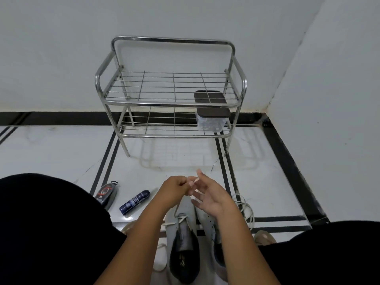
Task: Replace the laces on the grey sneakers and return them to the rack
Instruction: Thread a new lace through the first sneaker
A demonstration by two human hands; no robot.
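White marble-look floor (61, 153) with black inlay lines runs to a black skirting under plain white walls meeting in a corner at the right. A steel rack (170, 89) stands against the back wall, a clear box (211, 118) with a brown lid at the right end of its lower shelf. Two grey sneakers (185, 233) sit at the floor's near edge. Above them the left hand (174, 189) pinches a lace (178, 219); the right hand (207, 196) is spread, grasping nothing. Loose laces (246, 210) lie right. A blue tube (134, 201) and a polish sponge (106, 195) lie left; their labels are unreadable.
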